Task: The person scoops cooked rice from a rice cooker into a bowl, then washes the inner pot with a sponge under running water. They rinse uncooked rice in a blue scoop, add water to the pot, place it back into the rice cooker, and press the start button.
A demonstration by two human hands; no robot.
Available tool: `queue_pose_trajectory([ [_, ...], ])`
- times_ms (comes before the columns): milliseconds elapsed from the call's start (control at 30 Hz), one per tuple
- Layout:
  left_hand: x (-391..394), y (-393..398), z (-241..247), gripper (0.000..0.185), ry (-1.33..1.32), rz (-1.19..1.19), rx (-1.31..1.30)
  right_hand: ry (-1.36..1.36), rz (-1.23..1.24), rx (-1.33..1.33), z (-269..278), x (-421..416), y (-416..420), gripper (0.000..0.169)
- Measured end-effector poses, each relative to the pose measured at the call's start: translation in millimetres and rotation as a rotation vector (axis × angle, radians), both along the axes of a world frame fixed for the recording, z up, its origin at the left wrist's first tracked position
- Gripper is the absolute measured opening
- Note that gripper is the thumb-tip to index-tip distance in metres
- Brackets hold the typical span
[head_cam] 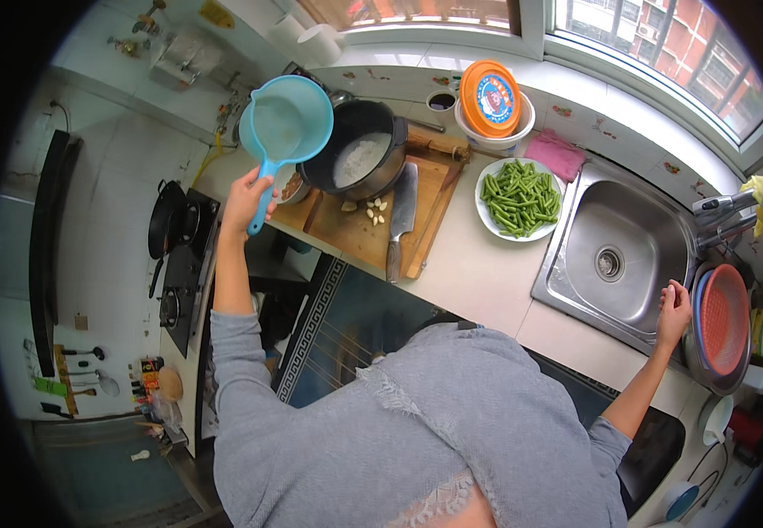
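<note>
My left hand (243,201) grips the handle of a light blue plastic water dipper (296,119), held up beside a dark pot (381,178). Liquid appears to lie in the dipper. Inside the pot is white rice (363,160) in cloudy water. The pot stands on a wooden cutting board (355,231), behind several peeled garlic cloves (377,212). A cleaver (402,211) lies to the pot's right. Over the right rim of a stainless steel sink (626,244), my right hand (674,313) hovers with curled fingers and nothing visible in them.
Cut green beans (520,198) fill a white plate (484,221). Behind stand a white tub (523,132) with an orange lid (489,99) and a cup of dark liquid (441,101). A pink cloth (556,153) lies near the faucet (725,218) and colanders (725,320). At left is a gas stove (183,284).
</note>
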State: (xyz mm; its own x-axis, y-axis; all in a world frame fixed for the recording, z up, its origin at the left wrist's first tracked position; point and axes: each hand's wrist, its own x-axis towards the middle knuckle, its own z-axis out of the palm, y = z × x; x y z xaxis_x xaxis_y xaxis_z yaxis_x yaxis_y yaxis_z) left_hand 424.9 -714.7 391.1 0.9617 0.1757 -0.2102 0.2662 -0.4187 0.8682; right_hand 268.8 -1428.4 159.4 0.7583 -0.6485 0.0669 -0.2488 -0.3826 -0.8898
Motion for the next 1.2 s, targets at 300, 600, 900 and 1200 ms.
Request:
queue_pose_trajectory([
  [300,9.7,-15.8,-1.7,0.025,-0.075,-0.063,0.173,0.026,0.038,-0.269,28.0,-1.9,35.8,0.017],
  [600,-13.9,-111.5,-36.1,0.046,-0.138,-0.237,-0.791,-0.152,0.281,0.089,43.0,7.0,134.6,0.015],
  [900,-106.2,-370.5,-130.1,0.050,-0.216,-0.941,-0.348,-0.348,0.485,0.791,117.4,-40.3,232.8,0.050],
  [1200,-134.0,-454.1,-102.9,0.065,-0.062,-1.264,-0.160,-0.605,-0.470,0.687,75.1,-87.8,31.2,0.015],
])
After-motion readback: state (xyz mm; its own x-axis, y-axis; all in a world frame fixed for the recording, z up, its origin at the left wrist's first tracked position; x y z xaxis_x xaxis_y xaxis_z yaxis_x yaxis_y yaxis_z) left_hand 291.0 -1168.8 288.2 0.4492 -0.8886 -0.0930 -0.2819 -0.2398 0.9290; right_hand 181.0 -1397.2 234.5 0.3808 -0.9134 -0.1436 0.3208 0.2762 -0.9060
